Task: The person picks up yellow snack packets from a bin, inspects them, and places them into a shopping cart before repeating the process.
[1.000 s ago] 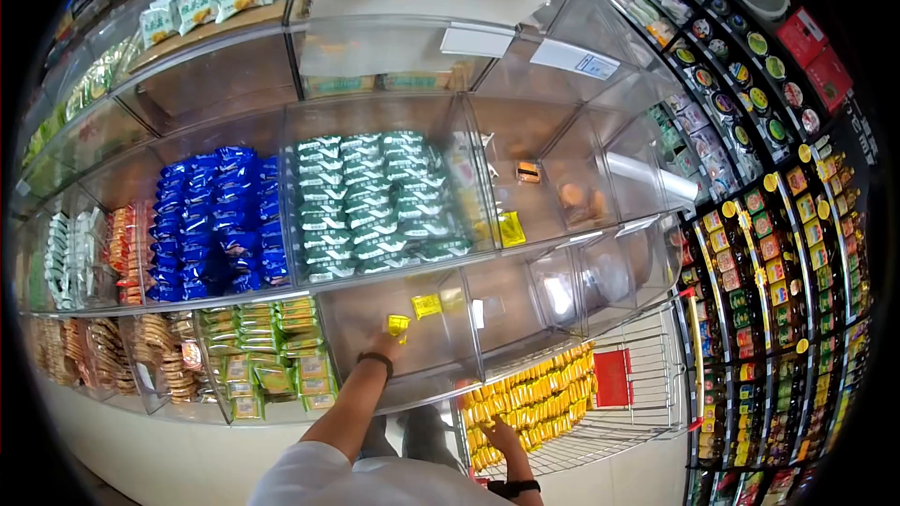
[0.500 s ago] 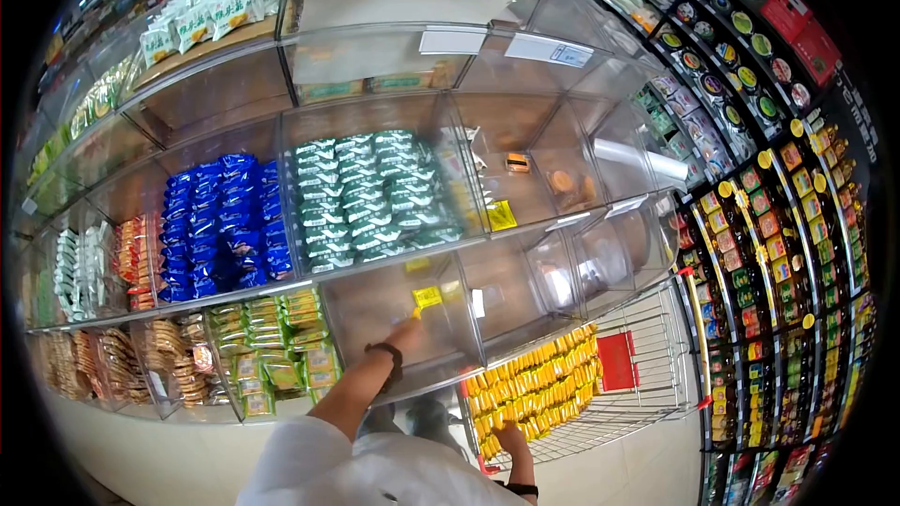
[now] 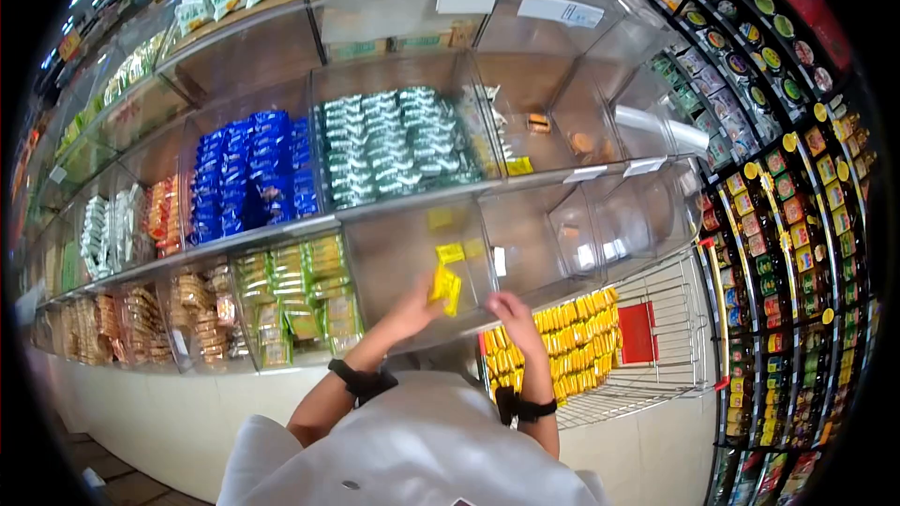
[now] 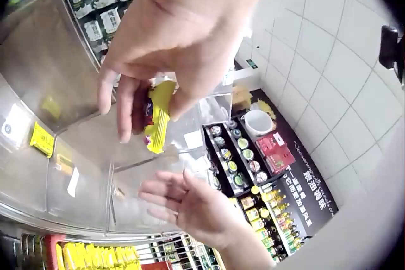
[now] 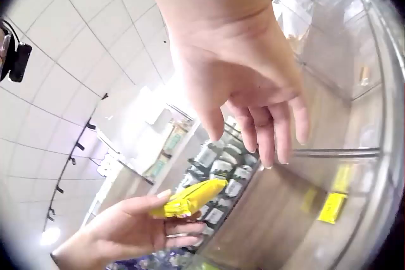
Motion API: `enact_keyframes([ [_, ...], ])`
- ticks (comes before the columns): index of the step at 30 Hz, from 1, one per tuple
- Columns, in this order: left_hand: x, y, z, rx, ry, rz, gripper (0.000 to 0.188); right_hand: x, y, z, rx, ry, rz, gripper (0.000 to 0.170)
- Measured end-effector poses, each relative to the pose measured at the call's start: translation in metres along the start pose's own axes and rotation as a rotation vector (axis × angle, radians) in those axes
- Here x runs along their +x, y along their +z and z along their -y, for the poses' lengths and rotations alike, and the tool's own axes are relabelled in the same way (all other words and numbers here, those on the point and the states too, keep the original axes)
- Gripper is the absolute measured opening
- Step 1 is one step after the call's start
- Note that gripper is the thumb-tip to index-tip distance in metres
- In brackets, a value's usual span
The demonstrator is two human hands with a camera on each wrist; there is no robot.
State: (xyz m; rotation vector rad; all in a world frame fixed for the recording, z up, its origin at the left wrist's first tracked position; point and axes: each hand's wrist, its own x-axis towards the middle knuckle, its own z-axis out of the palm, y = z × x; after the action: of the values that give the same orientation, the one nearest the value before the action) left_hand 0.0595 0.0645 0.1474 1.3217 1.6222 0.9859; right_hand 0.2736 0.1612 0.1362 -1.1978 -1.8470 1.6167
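My left hand (image 3: 411,317) pinches a yellow snack packet (image 3: 446,289) between thumb and fingers, over the lower clear bin (image 3: 384,267). In the left wrist view the packet (image 4: 161,117) shows a dark red patch on its side. My right hand (image 3: 516,314) is raised near the bin's front edge, a short way right of the packet. Its fingers (image 5: 264,134) are spread and relaxed, holding nothing. Another yellow packet (image 3: 450,253) lies inside the bin. Rows of yellow packets (image 3: 562,347) fill part of the shopping cart (image 3: 656,370) below the right hand.
Green-and-yellow packets (image 3: 298,290) fill the bin to the left. Above stand bins of dark green packets (image 3: 394,145) and blue packets (image 3: 251,178), behind clear dividers. At right, tall shelves (image 3: 778,253) of jars and bottles rise past the cart.
My left hand has come up from inside the bin with a yellow packet, toward the right hand. My right hand has lifted off the cart's packets. The head view has shifted.
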Motion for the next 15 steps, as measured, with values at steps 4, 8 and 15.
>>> enact_keyframes([
  [4,-0.012,-0.014,-0.035,-0.234,0.008,-0.140,0.036,0.009,0.010,0.051,0.167,-0.049,0.049,0.024],
  [8,-0.013,-0.018,-0.042,-0.232,0.023,-0.174,0.036,0.013,0.017,0.059,0.201,-0.073,0.084,0.023],
  [15,-0.014,-0.016,-0.052,-0.207,0.053,-0.157,0.035,0.007,0.019,0.068,0.208,-0.104,0.149,0.025],
])
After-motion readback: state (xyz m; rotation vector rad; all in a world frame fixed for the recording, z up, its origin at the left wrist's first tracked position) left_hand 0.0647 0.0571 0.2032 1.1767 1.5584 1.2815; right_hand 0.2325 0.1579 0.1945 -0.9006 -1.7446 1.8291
